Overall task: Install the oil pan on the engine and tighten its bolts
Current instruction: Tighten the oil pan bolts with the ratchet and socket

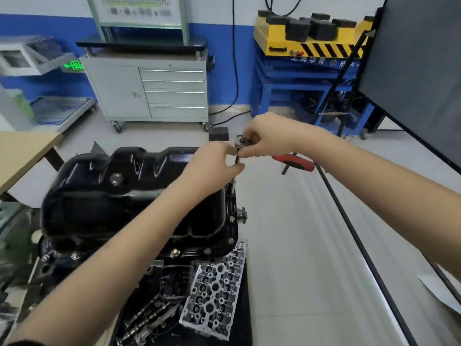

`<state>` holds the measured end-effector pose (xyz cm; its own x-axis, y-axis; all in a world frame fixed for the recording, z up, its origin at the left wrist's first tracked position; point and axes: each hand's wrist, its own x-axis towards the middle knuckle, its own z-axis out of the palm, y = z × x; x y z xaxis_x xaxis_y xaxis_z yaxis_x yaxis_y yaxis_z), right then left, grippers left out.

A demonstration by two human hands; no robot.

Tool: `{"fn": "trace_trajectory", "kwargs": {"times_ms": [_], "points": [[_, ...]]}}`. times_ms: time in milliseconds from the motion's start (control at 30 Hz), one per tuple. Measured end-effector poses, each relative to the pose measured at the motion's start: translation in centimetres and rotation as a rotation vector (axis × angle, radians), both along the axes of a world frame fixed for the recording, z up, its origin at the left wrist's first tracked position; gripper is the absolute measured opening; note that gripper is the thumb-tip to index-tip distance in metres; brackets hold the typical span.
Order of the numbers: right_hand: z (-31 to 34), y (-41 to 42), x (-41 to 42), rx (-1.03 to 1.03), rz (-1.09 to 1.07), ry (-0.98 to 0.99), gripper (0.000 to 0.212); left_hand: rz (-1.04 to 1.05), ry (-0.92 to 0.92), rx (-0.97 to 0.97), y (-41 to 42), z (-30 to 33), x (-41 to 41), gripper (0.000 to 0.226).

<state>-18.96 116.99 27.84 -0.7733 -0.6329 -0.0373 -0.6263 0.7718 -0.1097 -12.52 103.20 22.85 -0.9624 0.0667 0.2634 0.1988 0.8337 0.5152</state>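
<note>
Two hands on the ratchet (pixel 241 142): right hand (pixel 268 136) pinches its head, left hand (pixel 214 161) steadies the extension (pixel 236 168) on the oil pan (pixel 119 196) flange bolt at 3 o'clock.

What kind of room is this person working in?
Most likely an automotive training workshop: a black oil pan on an engine, a grey tool cabinet on wheels, and a cylinder head lying nearby.
</note>
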Motion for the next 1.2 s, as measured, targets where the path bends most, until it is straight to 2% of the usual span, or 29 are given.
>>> {"fn": "trace_trajectory", "kwargs": {"times_ms": [33, 67, 133, 200, 267, 400, 467, 600, 700, 867, 967, 1100, 1200], "points": [[0.2, 0.2, -0.1, 0.011, 0.039, 0.007, 0.035, 0.069, 0.117, 0.137, 0.2, -0.5, 1.1, 0.025], [0.4, 0.3, -0.2, 0.021, 0.073, 0.005, 0.032, 0.139, 0.212, 0.178, 0.4, -0.8, 1.9, 0.024], [0.8, 0.5, -0.5, 0.042, 0.138, -0.008, 0.028, 0.25, 0.261, 0.068, 0.8, -1.5, 1.9, 0.024], [1.0, 0.5, -0.9, 0.062, 0.207, -0.004, 0.028, 0.236, 0.152, -0.021, 1.2, -1.3, 0.9, 0.025], [1.1, 0.4, -1.2, 0.072, 0.259, 0.008, 0.028, 0.172, 0.025, -0.027, 1.5, -0.8, -0.3, 0.022], [1.1, 0.7, -1.6, 0.068, 0.271, 0.045, 0.031, 0.149, -0.099, -0.025, 1.6, 0.2, -2.3, 0.02], [1.1, 0.8, -1.7, 0.054, 0.275, 0.06, 0.033, 0.148, -0.104, -0.039, 1.6, 0.3, -2.8, 0.014], [0.5, 0.3, -1.7, 0.078, 0.253, 0.189, 0.034, 0.176, -0.128, -0.028, 1.3, 0.7, -3.3, 0.033], [-0.2, -0.4, -1.5, 0.04, 0.211, 0.178, 0.041, 0.162, -0.155, -0.048, 1.0, 1.0, -3.6, 0.036], [0.5, 0.3, -2.2, 0.015, 0.259, 0.088, 0.023, 0.132, -0.199, 0.016, 0.5, 0.6, -4.3, 0.031], [1.1, 0.7, -2.6, -0.008, 0.332, 0.003, 0.026, 0.144, -0.214, -0.021, 0.4, 0.1, -4.7, 0.032], [1.2, 0.0, -3.1, 0.039, 0.328, 0.109, 0.027, 0.17, -0.194, -0.078, 0.1, -0.4, -4.9, 0.026], [0.5, -0.6, -3.5, 0.065, 0.295, 0.111, 0.039, 0.178, -0.18, -0.107, 0.0, -0.4, -4.9, 0.029]]}}
